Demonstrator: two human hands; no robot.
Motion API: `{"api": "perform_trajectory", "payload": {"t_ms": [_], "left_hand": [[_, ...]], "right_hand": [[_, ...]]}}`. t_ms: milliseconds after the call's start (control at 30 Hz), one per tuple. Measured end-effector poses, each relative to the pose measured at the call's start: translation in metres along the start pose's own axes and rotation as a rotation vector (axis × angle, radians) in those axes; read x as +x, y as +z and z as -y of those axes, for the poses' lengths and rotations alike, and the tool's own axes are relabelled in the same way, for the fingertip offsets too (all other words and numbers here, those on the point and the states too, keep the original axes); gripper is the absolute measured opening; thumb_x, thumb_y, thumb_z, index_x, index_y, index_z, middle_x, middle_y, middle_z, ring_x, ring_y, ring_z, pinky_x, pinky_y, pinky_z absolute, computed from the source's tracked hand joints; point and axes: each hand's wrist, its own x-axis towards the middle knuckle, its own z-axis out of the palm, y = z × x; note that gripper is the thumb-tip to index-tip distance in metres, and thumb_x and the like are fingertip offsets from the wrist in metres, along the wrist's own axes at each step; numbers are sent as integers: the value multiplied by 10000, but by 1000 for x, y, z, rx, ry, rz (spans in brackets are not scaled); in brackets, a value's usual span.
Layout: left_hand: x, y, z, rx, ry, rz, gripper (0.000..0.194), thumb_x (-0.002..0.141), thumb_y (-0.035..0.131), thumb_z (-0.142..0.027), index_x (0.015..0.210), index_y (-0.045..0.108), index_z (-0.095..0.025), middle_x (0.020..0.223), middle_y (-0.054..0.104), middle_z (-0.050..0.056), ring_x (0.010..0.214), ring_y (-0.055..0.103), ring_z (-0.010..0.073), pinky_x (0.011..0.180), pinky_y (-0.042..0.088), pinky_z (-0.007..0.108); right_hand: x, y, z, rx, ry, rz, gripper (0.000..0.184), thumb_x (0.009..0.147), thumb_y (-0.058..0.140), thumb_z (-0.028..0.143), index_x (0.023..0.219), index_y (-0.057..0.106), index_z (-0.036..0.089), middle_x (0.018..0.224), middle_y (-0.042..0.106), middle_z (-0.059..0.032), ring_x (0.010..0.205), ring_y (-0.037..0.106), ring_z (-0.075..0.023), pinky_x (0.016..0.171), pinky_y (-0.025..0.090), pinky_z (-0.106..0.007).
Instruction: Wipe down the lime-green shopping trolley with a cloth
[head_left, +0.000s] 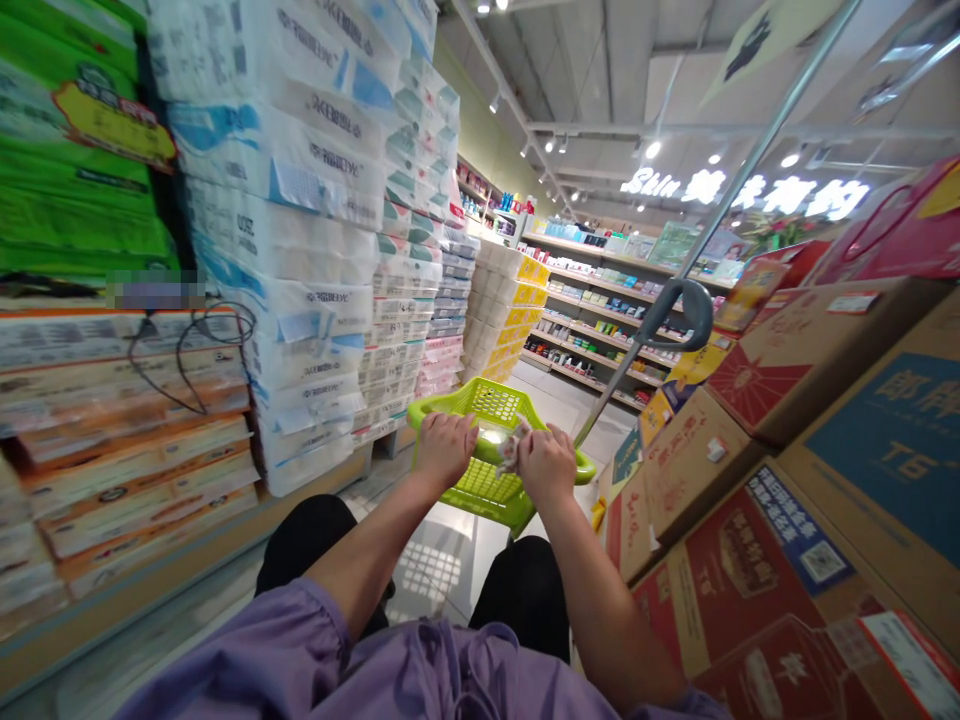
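A lime-green plastic shopping cart (pixel 480 495) stands right in front of me, its basket wall full of small holes. My left hand (pixel 447 447) is wrapped round the left part of the cart's handle. Further right on the same bar, my right hand (pixel 549 462) is closed, with a crumpled whitish cloth or tissue (pixel 513 447) at its thumb side. Whether the cloth is pinched by the fingers or only lies against the handle, I cannot tell. Most of the basket's inside is hidden behind the handle and hands.
Tall stacks of wrapped tissue packs (pixel 322 200) line the left. Cardboard cartons (pixel 697 450) are piled close on the right, beside a slanted metal pole (pixel 611 385) with a grey loop. Tiled floor (pixel 427 560) runs between them toward stocked shelves (pixel 600 310).
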Motion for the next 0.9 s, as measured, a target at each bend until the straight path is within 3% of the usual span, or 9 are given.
{"api": "perform_trajectory", "payload": {"t_ms": [133,200,300,400,500,633,700,800,900], "left_hand": [[0,-3,0,-7,-1,15,426,972,275,-348,1203,595,-189,947,687,85,917,571,236,925,340,434],[1,-4,1,-25,-5,25,425,970,276,-351,1175,616,-198,946,688,83,916,572,235,932,340,436],[1,-4,2,-46,-12,23,411,964,300,-360,1169,622,-208,945,689,83,924,571,237,934,342,437],[0,-4,0,-34,-17,18,415,964,300,-362,1171,622,-203,942,690,84,931,568,239,925,346,433],[0,-6,-1,-26,-19,21,421,964,296,-356,1174,623,-194,932,688,87,918,570,239,919,347,433],[1,-7,1,-34,-31,29,408,959,308,-341,1163,632,-203,937,686,84,910,567,235,921,342,431],[1,-7,3,-36,-39,31,402,954,314,-335,1159,635,-206,929,686,80,905,565,236,916,342,428],[3,-7,3,-35,-44,28,398,949,322,-328,1158,636,-202,913,685,82,897,565,243,908,346,431],[4,-6,1,-30,-40,27,400,949,320,-330,1152,637,-194,914,686,86,896,568,246,906,351,433]], "right_hand": [[-16,-2,9,23,-134,14,309,926,456,235,1195,597,182,1198,638,-110,1120,531,-246,958,339,-379],[-17,-5,7,11,-139,32,344,952,426,276,1260,559,202,1224,629,-109,1104,551,-240,942,349,-371],[-4,-10,-4,-69,9,186,339,976,371,304,1025,676,165,890,717,-125,833,648,-220,785,408,-340],[8,-12,-13,-154,94,315,430,977,344,295,752,682,155,682,685,-120,658,641,-207,676,406,-327],[-6,-6,-14,-135,47,159,422,973,327,272,779,680,142,728,684,-119,736,633,-218,736,411,-347],[-40,4,-12,-34,-78,-160,354,951,364,275,1121,632,118,1068,665,-140,1048,552,-258,939,345,-400],[-41,5,-10,-6,-93,-170,363,954,376,289,1190,602,131,1098,658,-128,1059,536,-250,946,328,-393],[-23,4,-5,17,-29,-52,353,971,359,298,1115,649,156,940,693,-100,906,567,-223,870,350,-369],[-12,5,5,40,-33,-25,351,976,356,299,1143,640,177,1098,677,-102,966,562,-231,880,345,-383]]}}
